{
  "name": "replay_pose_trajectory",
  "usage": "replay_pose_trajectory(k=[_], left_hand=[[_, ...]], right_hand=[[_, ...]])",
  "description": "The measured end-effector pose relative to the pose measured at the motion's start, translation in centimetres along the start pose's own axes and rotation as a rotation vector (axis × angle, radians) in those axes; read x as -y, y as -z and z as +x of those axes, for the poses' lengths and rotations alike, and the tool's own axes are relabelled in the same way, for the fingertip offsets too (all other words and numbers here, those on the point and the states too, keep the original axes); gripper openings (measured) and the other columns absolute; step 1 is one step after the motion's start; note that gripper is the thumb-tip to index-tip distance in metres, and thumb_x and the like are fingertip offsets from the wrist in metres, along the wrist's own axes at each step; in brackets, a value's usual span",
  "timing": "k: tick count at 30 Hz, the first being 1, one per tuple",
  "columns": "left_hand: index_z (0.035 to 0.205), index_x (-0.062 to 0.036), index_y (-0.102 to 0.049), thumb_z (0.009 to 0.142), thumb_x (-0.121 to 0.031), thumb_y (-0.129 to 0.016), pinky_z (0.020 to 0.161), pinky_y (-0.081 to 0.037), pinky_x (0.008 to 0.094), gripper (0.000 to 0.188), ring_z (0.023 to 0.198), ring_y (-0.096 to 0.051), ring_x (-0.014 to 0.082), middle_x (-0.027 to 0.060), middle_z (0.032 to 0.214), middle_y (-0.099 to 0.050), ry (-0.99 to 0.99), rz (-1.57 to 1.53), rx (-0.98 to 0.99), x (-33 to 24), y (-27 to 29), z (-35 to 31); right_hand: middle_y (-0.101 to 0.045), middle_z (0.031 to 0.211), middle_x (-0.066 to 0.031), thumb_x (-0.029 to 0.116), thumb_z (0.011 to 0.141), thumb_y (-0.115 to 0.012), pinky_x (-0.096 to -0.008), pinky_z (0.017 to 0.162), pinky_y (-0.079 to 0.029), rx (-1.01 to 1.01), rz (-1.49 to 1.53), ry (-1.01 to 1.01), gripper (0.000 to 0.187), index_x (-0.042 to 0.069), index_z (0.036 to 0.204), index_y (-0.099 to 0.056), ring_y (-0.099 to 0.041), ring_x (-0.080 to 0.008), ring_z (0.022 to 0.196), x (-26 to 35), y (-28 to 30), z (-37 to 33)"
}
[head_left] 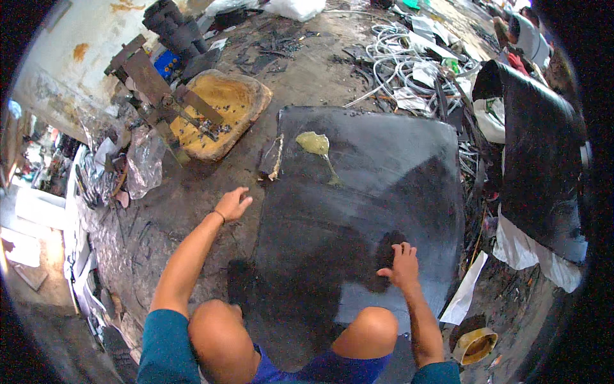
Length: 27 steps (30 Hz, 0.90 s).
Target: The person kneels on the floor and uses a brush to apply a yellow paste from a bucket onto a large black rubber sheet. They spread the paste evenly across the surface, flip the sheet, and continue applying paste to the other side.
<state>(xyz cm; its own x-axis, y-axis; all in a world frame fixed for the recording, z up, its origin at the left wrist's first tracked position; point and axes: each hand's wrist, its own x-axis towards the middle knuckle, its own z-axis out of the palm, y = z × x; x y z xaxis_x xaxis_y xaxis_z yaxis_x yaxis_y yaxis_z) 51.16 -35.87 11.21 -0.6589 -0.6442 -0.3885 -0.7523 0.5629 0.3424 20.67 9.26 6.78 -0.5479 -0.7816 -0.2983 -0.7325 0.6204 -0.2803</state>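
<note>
Floor (294,70) first, grimy and strewn with scraps, and flat on it, right out in front, the black sheet (358,217). Call its middle the centre of the clock: its long axis, as far as it shows, runs from six to twelve, far end pointing to twelve, near end partly hidden by the two knees (371,329).

Now round the dial. A second black sheet hangs draped between two and three, well clear of the first. Out at ten, a brown stand (147,77) leans its metalwork over a yellow-brown basin (246,121), the basin near the sheet's far left corner. White tubes (400,67) lie tangled towards one, and a clear bag (146,166) slumps between nine and ten. White paper (465,291) at four, just beside the right edge.

Hands! Left hand (233,205) at nine, above the floor, thumb and fingers apart, nothing in them. Right hand (404,265) between four and five, over the sheet, thumb spread from the fingers; contact, I cannot tell.

Smaller again: an olive puddle (312,143) on the sheet at eleven, its thin tail trailing towards five. Yellow bowl (475,346) between four and five, off the sheet. Last, a narrow crusted strip (277,157) at ten, along the left edge.
</note>
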Motion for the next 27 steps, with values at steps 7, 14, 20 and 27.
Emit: replay_pose_trajectory(k=[7, 14, 20, 27], left_hand=[[0.128, 0.006, -0.051, 0.089, -0.036, -0.052, 0.1, -0.042, 0.0413, 0.057, 0.12, -0.054, 0.038, 0.0275, 0.126, -0.056, -0.038, -0.13, -0.267, 1.2, -2.7, 14.7], [0.108, 0.0065, -0.063, 0.081, -0.02, -0.075, 0.071, -0.05, 0.0311, 0.04, 0.085, -0.063, 0.0164, 0.0048, 0.093, -0.066, 0.149, -0.749, -0.102, 0.5, 0.2, 15.8], [0.098, 0.0011, -0.065, 0.071, -0.008, -0.075, 0.074, -0.053, 0.0365, 0.031, 0.082, -0.065, 0.0289, 0.0155, 0.094, -0.065, -0.891, -0.102, -0.057, -22.1, 2.9, 2.6], [0.091, -0.006, -0.057, 0.079, -0.016, -0.058, 0.076, -0.051, 0.0319, 0.016, 0.085, -0.059, 0.0217, 0.0066, 0.086, -0.054, -1.992, 0.428, -0.046, -36.7, -14.2, -10.3]], right_hand=[[-0.063, 0.085, -0.0139, 0.021, 0.086, -0.065, -0.0437, 0.068, -0.048, -0.189, 0.227, -0.031, 0.016, 0.005, 0.089, -0.064, -0.062, -0.0344, 0.079, -4.1, 1.3, -3.2], [-0.065, 0.092, -0.015, 0.029, 0.091, -0.06, -0.0448, 0.072, -0.051, -0.189, 0.126, -0.36, 0.024, 0.008, 0.1, -0.066, -0.064, -0.0347, 0.082, -1.9, 0.4, -15.4], [-0.07, 0.094, -0.0101, 0.039, 0.094, -0.058, -0.0324, 0.077, -0.052, -0.276, 1.129, -0.586, 0.038, 0.004, 0.105, -0.068, -0.065, -0.0161, 0.083, 8.9, -2.3, -14.9], [-0.059, 0.084, -0.0022, 0.048, 0.094, -0.058, -0.0325, 0.069, -0.04, -0.761, 2.362, -0.82, 0.038, 0.01, 0.088, -0.062, -0.053, -0.0145, 0.078, 10.4, -2.6, -13.6]])
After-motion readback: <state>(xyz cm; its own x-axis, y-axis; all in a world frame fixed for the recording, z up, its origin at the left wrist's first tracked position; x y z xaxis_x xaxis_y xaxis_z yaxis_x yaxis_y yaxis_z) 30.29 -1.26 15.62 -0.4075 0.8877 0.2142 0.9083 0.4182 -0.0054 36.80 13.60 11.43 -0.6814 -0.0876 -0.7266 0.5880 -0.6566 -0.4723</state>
